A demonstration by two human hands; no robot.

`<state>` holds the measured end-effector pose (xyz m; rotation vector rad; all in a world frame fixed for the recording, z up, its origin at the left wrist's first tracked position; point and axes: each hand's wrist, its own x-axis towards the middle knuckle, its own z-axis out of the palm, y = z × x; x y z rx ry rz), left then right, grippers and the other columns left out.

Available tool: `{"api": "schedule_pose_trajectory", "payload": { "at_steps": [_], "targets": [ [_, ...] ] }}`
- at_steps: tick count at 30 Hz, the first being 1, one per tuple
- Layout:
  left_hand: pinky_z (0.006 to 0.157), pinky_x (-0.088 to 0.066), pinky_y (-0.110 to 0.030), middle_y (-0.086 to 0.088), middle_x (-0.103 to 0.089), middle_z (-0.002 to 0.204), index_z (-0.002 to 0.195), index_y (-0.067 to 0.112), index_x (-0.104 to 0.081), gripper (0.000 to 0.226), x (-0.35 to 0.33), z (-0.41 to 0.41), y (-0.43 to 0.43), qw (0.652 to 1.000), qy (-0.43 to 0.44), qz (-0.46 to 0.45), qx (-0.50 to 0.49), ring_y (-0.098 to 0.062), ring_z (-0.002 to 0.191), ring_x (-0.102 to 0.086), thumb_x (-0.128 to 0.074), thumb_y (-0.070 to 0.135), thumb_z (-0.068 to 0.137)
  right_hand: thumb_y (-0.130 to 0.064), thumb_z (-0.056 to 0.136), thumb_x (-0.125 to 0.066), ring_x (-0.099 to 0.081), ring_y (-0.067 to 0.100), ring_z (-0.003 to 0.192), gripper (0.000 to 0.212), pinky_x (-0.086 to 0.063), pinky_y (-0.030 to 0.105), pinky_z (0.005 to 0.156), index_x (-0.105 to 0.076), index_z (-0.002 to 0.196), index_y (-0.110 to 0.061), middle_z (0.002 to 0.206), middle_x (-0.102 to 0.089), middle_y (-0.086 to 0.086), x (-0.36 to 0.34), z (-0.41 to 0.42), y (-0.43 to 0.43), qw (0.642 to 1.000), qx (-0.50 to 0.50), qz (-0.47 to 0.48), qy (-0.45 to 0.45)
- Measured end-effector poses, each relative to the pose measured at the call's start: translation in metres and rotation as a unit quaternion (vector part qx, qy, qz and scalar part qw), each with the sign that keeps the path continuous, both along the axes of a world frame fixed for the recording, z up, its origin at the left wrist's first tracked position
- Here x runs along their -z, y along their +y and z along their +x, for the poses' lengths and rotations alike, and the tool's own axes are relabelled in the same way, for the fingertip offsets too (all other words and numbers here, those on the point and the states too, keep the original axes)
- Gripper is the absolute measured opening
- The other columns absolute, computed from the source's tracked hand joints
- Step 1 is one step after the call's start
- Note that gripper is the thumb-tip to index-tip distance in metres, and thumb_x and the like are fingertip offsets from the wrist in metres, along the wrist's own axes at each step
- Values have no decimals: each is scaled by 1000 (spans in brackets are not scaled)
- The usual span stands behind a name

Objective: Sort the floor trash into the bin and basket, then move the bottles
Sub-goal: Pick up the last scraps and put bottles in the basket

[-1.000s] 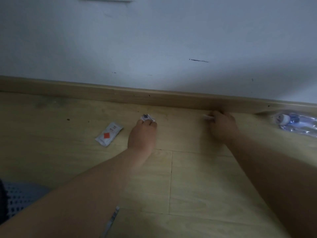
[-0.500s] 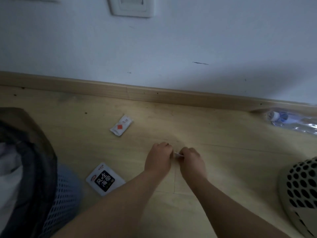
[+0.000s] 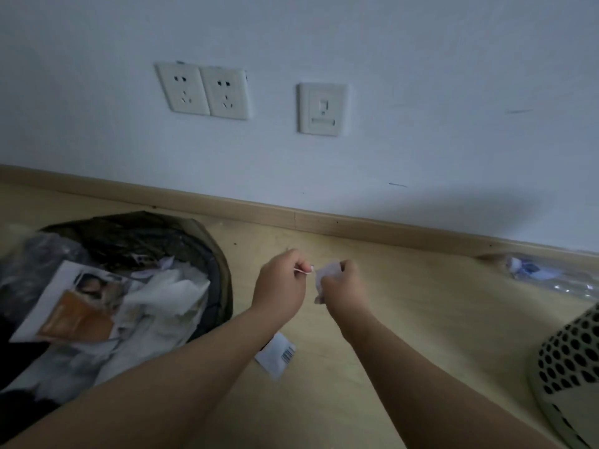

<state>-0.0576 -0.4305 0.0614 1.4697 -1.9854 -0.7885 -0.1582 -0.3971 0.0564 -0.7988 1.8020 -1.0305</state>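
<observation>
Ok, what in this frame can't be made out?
Head view only.
Packet: left forearm covers most; only a barcode corner shows.
Basket: cut off by the right edge.
Bottle: blurred, cut by the right edge; label unreadable.
Scrap in the right hand: fingers hide most.
Thin stick pinched by the left hand: too small to identify.
Bin: left edge cuts it.

Round black-bagged trash bin sits left, white perforated plastic basket near right, clear plastic bottle far right by the baseboard. Between them, the left hand pinching a thin white stick is beside the right hand gripping a white paper scrap. White barcode packet lies nearer.
</observation>
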Motion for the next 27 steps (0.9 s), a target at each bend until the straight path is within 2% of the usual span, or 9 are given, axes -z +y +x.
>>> {"api": "schedule_pose_trajectory", "payload": {
  "at_steps": [4, 6, 8, 12, 15, 17, 19, 22, 27],
  "targets": [
    [57, -34, 0, 12, -58, 80, 69, 25, -49, 30, -65, 42, 0, 989, 58, -107, -82, -8, 77, -56, -56, 2, 87, 4, 87, -37, -51, 12, 57, 24, -40, 15, 42, -40, 82, -19, 82, -53, 5, -49, 35, -5, 993, -33, -87, -70],
    [55, -35, -2, 15, -53, 72, 70, 22, -50, 27, -81, 68, 1, 978, 62, -150, -134, 0, 68, -51, -57, 4, 88, 4, 86, -40, -53, 12, 58, 25, -45, 18, 49, -43, 84, -21, 86, -57, 6, -63, 52, -10, 988, -48, -118, -92],
    [56, -36, -7, 10, -54, 74, 75, 16, -53, 17, -87, 94, 2, 970, 44, -172, -167, -3, 68, -50, -56, 8, 90, 1, 86, -43, -58, 14, 65, 23, -51, 27, 60, -46, 93, -21, 88, -59, 3, -68, 70, -15, 984, -73, -137, -83],
    [67, -38, -27, -7, -60, 92, 83, 8, -57, 9, -73, 141, -4, 954, -69, -207, -206, -22, 85, -55, -54, 0, 85, -10, 91, -48, -55, 16, 75, 11, -48, 32, 64, -45, 96, -19, 77, -53, -7, -64, 105, -19, 971, -148, -177, 56],
    [58, -33, -28, -10, -59, 76, 75, 5, -58, 9, -64, 165, -4, 929, -169, -274, -183, -29, 70, -56, -50, 3, 79, -13, 92, -51, -46, 17, 72, 13, -34, 24, 55, -40, 85, -16, 80, -48, -1, -63, 131, -26, 940, -199, -222, 166],
    [56, -31, -26, -9, -57, 65, 68, 8, -57, 17, -56, 176, -5, 910, -232, -309, -150, -27, 60, -54, -42, 12, 76, -13, 91, -50, -42, 18, 76, 13, -30, 29, 57, -39, 86, -16, 90, -49, 3, -63, 145, -30, 900, -253, -243, 260],
    [55, -32, -28, -6, -57, 57, 63, 11, -58, 20, -51, 187, -8, 904, -294, -273, -147, -27, 57, -55, -43, 16, 75, -11, 92, -47, -46, 21, 85, 8, -29, 28, 57, -46, 99, -15, 104, -51, 7, -61, 158, -34, 840, -329, -235, 363],
    [60, -29, -28, -2, -54, 57, 67, 14, -63, 12, -47, 198, -8, 912, -317, -188, -179, -26, 65, -56, -62, 12, 79, -7, 92, -46, -51, 27, 106, 30, -35, 30, 66, -44, 123, -9, 120, -49, 11, -54, 168, -36, 783, -400, -186, 438],
    [81, -38, -30, 2, -66, 104, 102, 25, -65, 22, -36, 211, -11, 902, -399, -54, -154, -20, 103, -55, -45, 29, 92, -9, 94, -48, -54, 30, 109, 25, -39, 35, 90, -54, 118, -5, 115, -60, 13, -49, 177, -36, 718, -438, -141, 522]
  ]
}}
